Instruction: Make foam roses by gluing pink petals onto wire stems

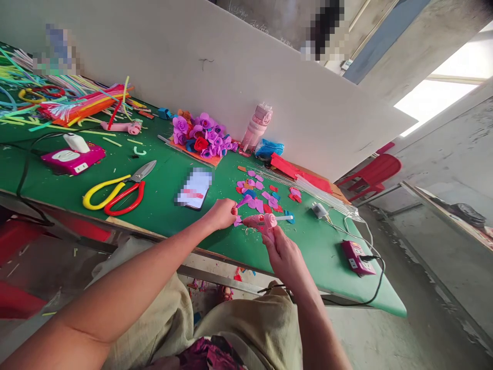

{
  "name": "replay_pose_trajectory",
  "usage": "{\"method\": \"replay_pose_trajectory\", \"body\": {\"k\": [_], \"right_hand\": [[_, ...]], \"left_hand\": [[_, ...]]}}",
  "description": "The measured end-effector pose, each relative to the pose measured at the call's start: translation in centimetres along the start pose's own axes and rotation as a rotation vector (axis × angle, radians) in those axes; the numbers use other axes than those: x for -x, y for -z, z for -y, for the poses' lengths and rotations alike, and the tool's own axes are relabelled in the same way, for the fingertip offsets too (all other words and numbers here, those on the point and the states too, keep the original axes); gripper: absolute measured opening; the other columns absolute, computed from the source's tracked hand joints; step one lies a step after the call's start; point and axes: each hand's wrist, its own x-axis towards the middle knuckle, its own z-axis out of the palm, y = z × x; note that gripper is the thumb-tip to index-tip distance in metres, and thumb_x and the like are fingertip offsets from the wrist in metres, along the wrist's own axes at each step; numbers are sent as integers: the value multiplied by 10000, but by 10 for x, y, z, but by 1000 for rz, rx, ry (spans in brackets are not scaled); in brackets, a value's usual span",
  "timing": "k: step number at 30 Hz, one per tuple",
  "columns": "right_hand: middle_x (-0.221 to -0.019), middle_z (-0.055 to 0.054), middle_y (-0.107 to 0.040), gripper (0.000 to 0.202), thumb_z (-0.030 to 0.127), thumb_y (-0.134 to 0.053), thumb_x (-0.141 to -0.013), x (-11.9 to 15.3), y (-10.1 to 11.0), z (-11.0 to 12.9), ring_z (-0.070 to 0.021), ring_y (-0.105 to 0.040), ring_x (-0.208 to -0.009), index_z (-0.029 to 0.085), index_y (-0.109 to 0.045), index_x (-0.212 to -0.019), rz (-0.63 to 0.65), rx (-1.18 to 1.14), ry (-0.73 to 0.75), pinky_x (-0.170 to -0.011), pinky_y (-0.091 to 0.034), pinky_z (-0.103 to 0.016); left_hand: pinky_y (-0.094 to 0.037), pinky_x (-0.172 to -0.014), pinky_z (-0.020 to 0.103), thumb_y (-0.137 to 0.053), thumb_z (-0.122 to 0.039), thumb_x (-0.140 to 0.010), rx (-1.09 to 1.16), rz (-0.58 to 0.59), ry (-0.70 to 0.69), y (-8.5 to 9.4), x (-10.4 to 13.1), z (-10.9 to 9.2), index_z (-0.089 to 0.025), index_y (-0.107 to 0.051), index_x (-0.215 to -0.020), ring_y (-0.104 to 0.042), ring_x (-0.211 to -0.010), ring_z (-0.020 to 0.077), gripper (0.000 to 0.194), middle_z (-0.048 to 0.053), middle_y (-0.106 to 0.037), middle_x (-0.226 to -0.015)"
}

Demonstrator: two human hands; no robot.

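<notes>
My left hand (224,213) is closed in a pinch on a purple petal piece (244,201) over the green table. Just to its right, my right hand (284,252) wraps round the handle of a pink glue gun (265,221). The gun's nozzle points left toward the pinched piece, and a white glue stick (285,218) juts from its back end. Beyond both hands lie loose petal pieces (259,205) in purple, red, blue and orange. Farther back is a cluster of finished purple flowers (210,134) with a red one among them.
Scissors (129,190) with yellow and red handles and a phone (195,188) lie to the left. A pink bottle (256,128) stands by the partition (169,67). Magenta power strips (358,258) with cables sit on both sides. Colourful pipe cleaners (84,105) heap at far left.
</notes>
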Motion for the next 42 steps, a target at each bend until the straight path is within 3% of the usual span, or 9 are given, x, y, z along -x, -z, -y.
{"method": "replay_pose_trajectory", "body": {"k": [13,22,26,30,37,42], "right_hand": [[-762,-48,-629,318,354,-281,-911,0,1,2,-190,-561,-622,194,-513,-1058,14,13,-2,-562,-395,-273],[-741,-54,-626,286,327,-279,-899,1,2,2,-194,-567,-627,213,-527,-983,-19,9,42,-547,-383,-267],[-719,-43,-621,250,366,-312,-895,0,3,-4,-187,-550,-607,210,-507,-905,-20,2,-15,-530,-367,-261],[-672,-24,-594,254,401,-334,-890,2,8,-11,-160,-505,-543,210,-492,-835,-44,-59,-72,-509,-351,-246],[-562,29,-475,277,420,-332,-896,5,5,-7,-129,-422,-485,208,-478,-794,35,-159,-82,-483,-318,-228],[-624,11,-546,237,395,-338,-895,4,-2,-2,-132,-444,-513,211,-450,-797,31,-145,-43,-500,-329,-231]], "left_hand": [[-352,-534,221,-543,-69,-638,-2,-2,-2,-1,0,0,-175,-581,-610,-562,-599,136,116,-6,-601,-582],[-359,-547,223,-539,-57,-630,-8,0,2,1,1,-2,-175,-587,-614,-562,-604,138,128,-4,-607,-592],[-359,-546,223,-535,-49,-630,-2,1,0,1,2,-3,-173,-579,-608,-562,-601,137,134,-2,-606,-597],[-364,-551,227,-526,-42,-622,4,4,3,3,3,-4,-172,-574,-606,-560,-600,137,140,0,-605,-605],[-351,-544,232,-522,-41,-622,-4,7,5,3,3,-5,-171,-571,-601,-538,-576,136,140,-5,-586,-577],[-333,-533,228,-524,-59,-633,-15,5,-2,2,1,-3,-171,-567,-594,-523,-564,129,125,-15,-568,-559]]}}
